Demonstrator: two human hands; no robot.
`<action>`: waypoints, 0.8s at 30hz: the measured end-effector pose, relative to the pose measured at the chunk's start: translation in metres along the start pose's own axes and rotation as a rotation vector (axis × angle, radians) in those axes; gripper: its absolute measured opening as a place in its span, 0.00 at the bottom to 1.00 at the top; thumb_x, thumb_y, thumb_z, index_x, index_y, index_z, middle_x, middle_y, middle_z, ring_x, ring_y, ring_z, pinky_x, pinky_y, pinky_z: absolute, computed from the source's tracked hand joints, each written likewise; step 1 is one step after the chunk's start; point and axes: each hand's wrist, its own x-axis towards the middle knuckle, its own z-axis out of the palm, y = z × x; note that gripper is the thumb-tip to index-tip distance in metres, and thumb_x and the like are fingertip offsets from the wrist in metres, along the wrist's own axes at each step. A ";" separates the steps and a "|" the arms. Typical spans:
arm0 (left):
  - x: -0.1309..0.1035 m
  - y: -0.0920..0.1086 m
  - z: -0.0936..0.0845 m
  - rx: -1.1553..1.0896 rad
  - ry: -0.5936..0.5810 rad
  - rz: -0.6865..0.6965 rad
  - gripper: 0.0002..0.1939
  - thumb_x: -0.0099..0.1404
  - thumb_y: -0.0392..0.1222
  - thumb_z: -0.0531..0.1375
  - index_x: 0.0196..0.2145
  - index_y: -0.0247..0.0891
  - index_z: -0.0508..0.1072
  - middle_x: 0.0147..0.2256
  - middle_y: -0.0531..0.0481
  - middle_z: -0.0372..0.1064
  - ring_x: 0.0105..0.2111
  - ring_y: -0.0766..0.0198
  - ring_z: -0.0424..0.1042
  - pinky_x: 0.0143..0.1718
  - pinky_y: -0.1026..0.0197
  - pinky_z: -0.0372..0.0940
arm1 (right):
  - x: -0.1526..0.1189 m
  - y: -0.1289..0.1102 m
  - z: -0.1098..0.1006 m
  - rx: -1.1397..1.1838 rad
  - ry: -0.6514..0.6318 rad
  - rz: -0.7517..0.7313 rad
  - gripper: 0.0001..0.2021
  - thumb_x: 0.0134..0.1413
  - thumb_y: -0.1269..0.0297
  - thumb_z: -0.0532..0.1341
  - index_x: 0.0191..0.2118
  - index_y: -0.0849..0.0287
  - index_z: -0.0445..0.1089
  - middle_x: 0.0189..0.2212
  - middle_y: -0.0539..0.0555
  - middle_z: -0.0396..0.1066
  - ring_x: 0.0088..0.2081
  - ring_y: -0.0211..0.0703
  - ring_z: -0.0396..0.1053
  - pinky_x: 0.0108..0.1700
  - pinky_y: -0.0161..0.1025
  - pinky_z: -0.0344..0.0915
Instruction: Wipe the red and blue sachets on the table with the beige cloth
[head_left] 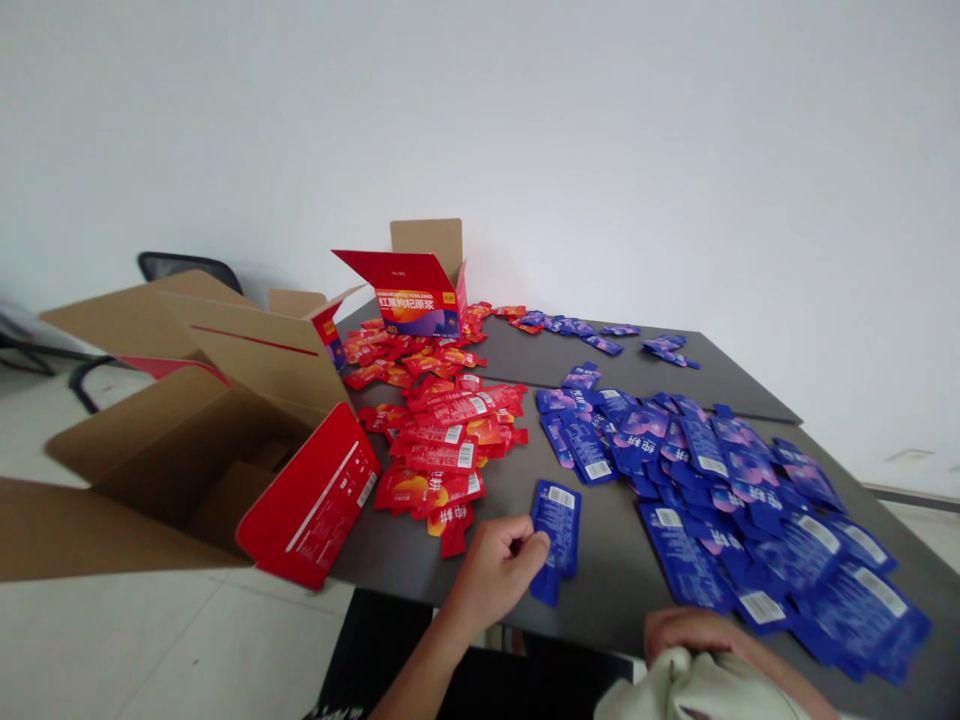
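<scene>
Left hand (pixel 495 570) is curled up, with its thumb tip close against the bent fingers and a little round gap between. It meets the edge of a blue packet (pixel 556 515), which lies flat just past the thumb on top of another one; I can't tell if the fingers have hold of it. Right hand (pixel 694 630) is bent over at the table edge, and a pale, crumpled sleeve (pixel 697 690) hides much of it (its fingertips don't show at all), so I can't tell how open it is or what it has.

Beyond the right hand spreads a heap of blue packets (pixel 705 450), shiny and soft, with small necks and white stripy labels. Those nearest are blurry. Ahead and left of the left hand is a heap of slim red packets (pixel 439 450), just as shiny. Many are partly covered by others. Farther left gapes a big open box (pixel 315 500), red outside and plain brown card inside, cut off by the picture's edge and too dark deep down to make out.

Past the red heap stands a red and purple box (pixel 420 310), flaps up, on the smooth grey table (pixel 517 470). Behind everything is a plain white wall (pixel 600 150).
</scene>
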 end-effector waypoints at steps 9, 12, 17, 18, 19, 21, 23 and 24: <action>0.001 -0.001 -0.001 -0.016 0.004 0.007 0.21 0.69 0.49 0.57 0.21 0.40 0.56 0.20 0.58 0.51 0.24 0.68 0.53 0.26 0.63 0.48 | 0.005 0.012 -0.013 -0.051 -0.107 -0.111 0.30 0.54 0.34 0.65 0.46 0.56 0.83 0.42 0.64 0.81 0.44 0.63 0.80 0.50 0.52 0.77; 0.001 0.000 0.000 -0.024 0.001 0.005 0.21 0.69 0.49 0.57 0.21 0.41 0.56 0.20 0.58 0.51 0.24 0.68 0.54 0.26 0.63 0.48 | 0.006 0.010 -0.013 -0.065 -0.120 -0.120 0.29 0.54 0.35 0.65 0.46 0.57 0.83 0.41 0.64 0.82 0.43 0.63 0.81 0.50 0.51 0.77; 0.002 0.000 0.000 -0.027 -0.001 0.008 0.21 0.68 0.50 0.57 0.21 0.41 0.57 0.20 0.58 0.52 0.24 0.68 0.54 0.26 0.63 0.48 | 0.001 0.015 -0.012 -0.026 -0.059 -0.045 0.27 0.53 0.38 0.68 0.46 0.57 0.83 0.43 0.65 0.82 0.44 0.63 0.81 0.49 0.48 0.78; 0.002 0.000 -0.001 -0.028 -0.001 0.008 0.21 0.68 0.50 0.57 0.21 0.41 0.57 0.20 0.58 0.52 0.24 0.68 0.54 0.26 0.63 0.48 | 0.000 0.018 -0.012 -0.016 -0.055 -0.049 0.26 0.54 0.39 0.67 0.46 0.56 0.83 0.44 0.65 0.82 0.44 0.63 0.81 0.49 0.49 0.78; 0.002 0.000 -0.001 -0.029 -0.001 0.007 0.21 0.68 0.50 0.57 0.21 0.41 0.57 0.20 0.58 0.52 0.24 0.68 0.54 0.26 0.63 0.48 | -0.001 0.021 -0.013 -0.012 -0.053 -0.065 0.25 0.54 0.40 0.67 0.47 0.54 0.83 0.44 0.64 0.82 0.44 0.63 0.81 0.48 0.49 0.79; 0.002 -0.001 -0.001 -0.030 0.001 0.007 0.21 0.68 0.50 0.57 0.21 0.41 0.57 0.20 0.58 0.52 0.24 0.68 0.54 0.26 0.63 0.48 | 0.000 0.026 -0.015 -0.018 -0.063 -0.112 0.22 0.55 0.41 0.67 0.48 0.50 0.83 0.44 0.61 0.82 0.44 0.64 0.81 0.47 0.51 0.79; 0.002 -0.001 -0.001 -0.030 0.002 0.008 0.21 0.68 0.50 0.57 0.21 0.41 0.57 0.20 0.58 0.52 0.23 0.68 0.54 0.26 0.63 0.48 | 0.002 0.030 -0.017 -0.042 -0.084 -0.150 0.22 0.56 0.41 0.66 0.49 0.47 0.82 0.44 0.60 0.82 0.43 0.65 0.81 0.45 0.52 0.80; 0.002 -0.001 0.000 -0.031 0.002 0.009 0.21 0.68 0.50 0.58 0.21 0.41 0.57 0.20 0.58 0.52 0.23 0.68 0.54 0.26 0.63 0.48 | 0.004 0.031 -0.019 -0.056 -0.102 -0.161 0.22 0.56 0.41 0.66 0.50 0.47 0.82 0.44 0.60 0.82 0.43 0.65 0.82 0.44 0.52 0.80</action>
